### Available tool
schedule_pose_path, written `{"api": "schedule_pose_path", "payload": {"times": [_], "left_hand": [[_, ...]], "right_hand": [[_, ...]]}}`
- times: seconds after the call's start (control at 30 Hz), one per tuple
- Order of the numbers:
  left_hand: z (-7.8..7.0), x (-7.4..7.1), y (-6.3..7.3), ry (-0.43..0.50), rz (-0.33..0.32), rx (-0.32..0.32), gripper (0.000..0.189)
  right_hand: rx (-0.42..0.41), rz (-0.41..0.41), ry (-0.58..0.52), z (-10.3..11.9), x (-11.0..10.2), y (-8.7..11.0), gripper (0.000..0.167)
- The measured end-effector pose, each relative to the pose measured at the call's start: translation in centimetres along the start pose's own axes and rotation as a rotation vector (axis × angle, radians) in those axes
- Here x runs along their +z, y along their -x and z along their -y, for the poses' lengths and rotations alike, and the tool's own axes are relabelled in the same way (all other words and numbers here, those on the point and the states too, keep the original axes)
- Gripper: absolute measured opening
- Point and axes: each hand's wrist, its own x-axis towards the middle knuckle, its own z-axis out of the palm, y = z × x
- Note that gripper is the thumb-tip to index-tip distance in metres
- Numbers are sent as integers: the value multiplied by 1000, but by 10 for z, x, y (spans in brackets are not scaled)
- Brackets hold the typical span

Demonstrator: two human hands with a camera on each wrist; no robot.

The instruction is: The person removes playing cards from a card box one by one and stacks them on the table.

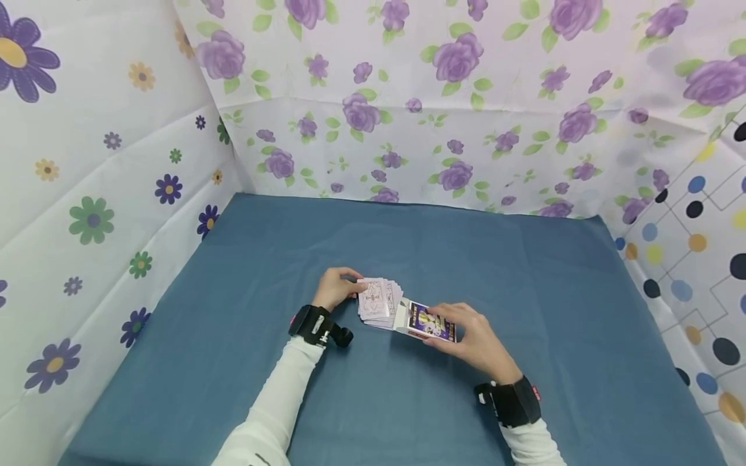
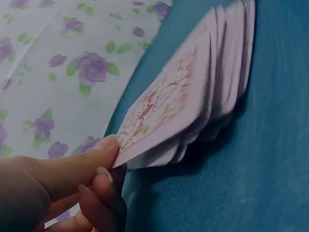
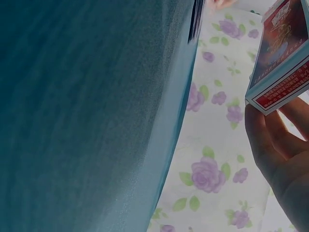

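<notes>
A fanned-out stack of playing cards [image 1: 375,302], backs up with a reddish pattern, lies near the middle of the blue cloth. My left hand [image 1: 338,288] pinches the near corner of the cards [image 2: 164,106] between thumb and fingers, as the left wrist view shows. Just right of the stack, my right hand [image 1: 469,333] grips a card box [image 1: 430,321] with a purple and yellow picture on its face. The box is tilted, its flap end toward the cards. In the right wrist view the box [image 3: 285,53] shows a red printed side. Its inside is hidden.
A blue cloth [image 1: 443,252] covers the table. Flowered sheets [image 1: 361,113] hang behind it and on the left, and a dotted sheet [image 1: 699,285] on the right. Each wrist wears a black strap [image 1: 515,401] with a small camera.
</notes>
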Motion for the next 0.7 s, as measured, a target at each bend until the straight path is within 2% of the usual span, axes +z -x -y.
{"api": "schedule_pose_path", "payload": {"times": [0.13, 0.37, 0.57, 0.7], "left_hand": [[-3, 3, -3, -124, -35, 36, 23], [-7, 9, -3, -175, -60, 3, 20], [-11, 9, 6, -189, -9, 2, 19], [-17, 9, 8, -231, 8, 11, 24]], "right_hand": [[17, 4, -2, 0, 0, 1, 51], [28, 4, -4, -3, 0, 2, 52], [35, 14, -5, -4, -1, 2, 52], [29, 6, -11, -5, -2, 2, 51]]}}
